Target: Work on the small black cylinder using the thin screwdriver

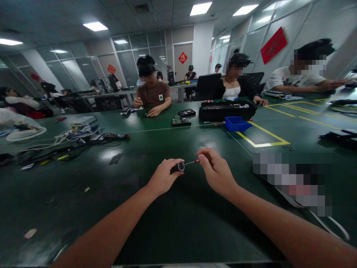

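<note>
Bare forearms (111, 223) reach in from the lower edge over a smooth green tabletop (184, 227), converging on small work held just above it. The left hand (164, 178) pinches a short dark cylinder (181, 166) between thumb and fingers, its round face, rimmed in pale material, turned towards the camera. The right hand (219, 171) pinches the red handle of a thin screwdriver (196, 161), its straight metal shaft running across to the cylinder's rim. Whether the tip is seated or merely touching is too small to tell.

Good handling here probably calls for a firm left grip that keeps the cylinder from rolling, with the left fingertips clear of the tip. The shaft should line up squarely with whatever it engages, pressed lightly and turned by the fingers; a slanted push could slip or scratch the rim.

The tabletop has a dull sheen broken by lamp reflections and marked with flat yellow tape (272, 144). Further off sit an angular blue plastic bin (237, 124), a long black case (227, 112) and a green circuit board (181, 121). Supple cables (80, 143) lie tangled at left.
</note>
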Motion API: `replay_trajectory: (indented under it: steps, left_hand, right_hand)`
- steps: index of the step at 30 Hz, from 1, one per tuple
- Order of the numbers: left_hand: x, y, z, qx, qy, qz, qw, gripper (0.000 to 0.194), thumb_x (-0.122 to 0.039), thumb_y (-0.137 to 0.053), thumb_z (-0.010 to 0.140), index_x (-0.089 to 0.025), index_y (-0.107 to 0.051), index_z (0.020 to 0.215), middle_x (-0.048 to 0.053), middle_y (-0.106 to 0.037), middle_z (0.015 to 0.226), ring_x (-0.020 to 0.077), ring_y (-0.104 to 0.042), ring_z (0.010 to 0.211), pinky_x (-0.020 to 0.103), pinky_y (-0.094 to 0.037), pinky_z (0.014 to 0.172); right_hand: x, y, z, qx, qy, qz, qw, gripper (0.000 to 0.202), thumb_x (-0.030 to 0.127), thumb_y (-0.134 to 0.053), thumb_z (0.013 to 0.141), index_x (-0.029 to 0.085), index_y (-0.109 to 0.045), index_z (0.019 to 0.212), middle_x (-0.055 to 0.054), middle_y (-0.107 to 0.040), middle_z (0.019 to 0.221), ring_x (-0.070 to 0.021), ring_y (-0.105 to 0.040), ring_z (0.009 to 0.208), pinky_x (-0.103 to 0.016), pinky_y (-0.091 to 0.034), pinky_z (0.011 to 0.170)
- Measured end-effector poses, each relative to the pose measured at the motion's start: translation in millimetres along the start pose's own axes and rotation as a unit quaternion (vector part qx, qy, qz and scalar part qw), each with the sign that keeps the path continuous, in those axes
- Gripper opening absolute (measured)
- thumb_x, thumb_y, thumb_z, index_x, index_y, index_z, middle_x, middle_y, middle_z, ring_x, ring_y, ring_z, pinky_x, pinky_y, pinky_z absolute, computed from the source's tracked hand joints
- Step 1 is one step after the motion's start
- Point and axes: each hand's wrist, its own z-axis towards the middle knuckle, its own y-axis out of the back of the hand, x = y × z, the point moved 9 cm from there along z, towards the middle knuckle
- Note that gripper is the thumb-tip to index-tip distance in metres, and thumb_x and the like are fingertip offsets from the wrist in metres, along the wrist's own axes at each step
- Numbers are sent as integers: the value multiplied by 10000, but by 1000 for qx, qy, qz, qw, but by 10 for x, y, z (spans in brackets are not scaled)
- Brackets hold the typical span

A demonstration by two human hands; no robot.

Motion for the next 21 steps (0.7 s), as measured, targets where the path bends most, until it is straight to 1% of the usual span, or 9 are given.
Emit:
replay_trajectory:
  steps: [2,5,7,8,10,12,15,18,21]
  left_hand:
    - [18,26,3,-15,4,6,1000,380,-220,-684,874,-279,-626,1245,38,-659,1223,239,-582,1165,459,-382,1100]
    - [10,70,-1,-28,-7,-1,1000,397,-203,-684,872,-277,-618,1257,33,-656,1220,222,-588,1150,412,-424,1057]
    - [-34,82,-6,-23,-33,-11,999,404,-200,-679,877,-277,-613,1268,29,-649,1235,209,-582,1164,387,-433,1048]
    - [-53,88,-8,-21,-44,-12,999,401,-198,-676,879,-275,-615,1267,30,-646,1244,207,-576,1176,384,-430,1055]
    - [-60,102,-5,-22,-47,-6,999,388,-196,-673,881,-268,-623,1259,38,-643,1259,213,-568,1195,399,-420,1071]
    - [-41,110,2,-22,-34,6,999,380,-203,-671,883,-270,-627,1254,45,-643,1263,226,-564,1202,432,-408,1085]
    - [-32,106,7,-17,-22,22,999,380,-220,-665,892,-288,-622,1263,43,-643,1267,235,-557,1211,493,-352,1131]
    - [-34,104,5,-13,-19,38,999,385,-225,-669,889,-292,-620,1265,44,-647,1259,243,-560,1203,539,-290,1163]
    - [-39,105,0,-11,-27,51,998,390,-231,-677,884,-295,-620,1265,40,-650,1247,239,-567,1188,559,-242,1181]
  right_hand:
    - [-97,-1,20,-14,-28,62,998,206,368,-531,957,216,-599,1079,-40,-690,871,-199,-662,780,-330,-501,678]
    - [-275,-48,75,-18,-77,169,982,248,427,-565,933,199,-627,1005,-49,-685,867,-199,-663,798,-371,-533,762]
    - [-420,-85,107,-26,-129,267,955,285,471,-555,923,195,-623,939,-48,-671,832,-193,-656,749,-383,-547,749]
    - [-488,-137,113,-12,-162,309,937,290,481,-550,917,197,-609,905,-38,-653,780,-191,-651,707,-390,-555,740]
    - [-560,-199,118,8,-197,346,917,289,482,-556,909,199,-591,866,-27,-625,723,-184,-638,661,-388,-561,727]
    - [-566,-165,125,-3,-188,339,922,278,471,-569,911,196,-598,882,-30,-632,746,-180,-638,681,-369,-558,719]
    - [-470,-53,121,-31,-130,278,951,274,464,-553,940,197,-614,947,-42,-662,837,-184,-645,757,-357,-546,728]
    - [-334,-4,94,-29,-82,191,978,266,445,-512,972,202,-618,973,-43,-672,853,-189,-646,781,-369,-537,753]
    - [-231,7,71,-22,-55,132,989,245,421,-489,987,206,-607,992,-42,-679,848,-191,-655,777,-370,-536,750]
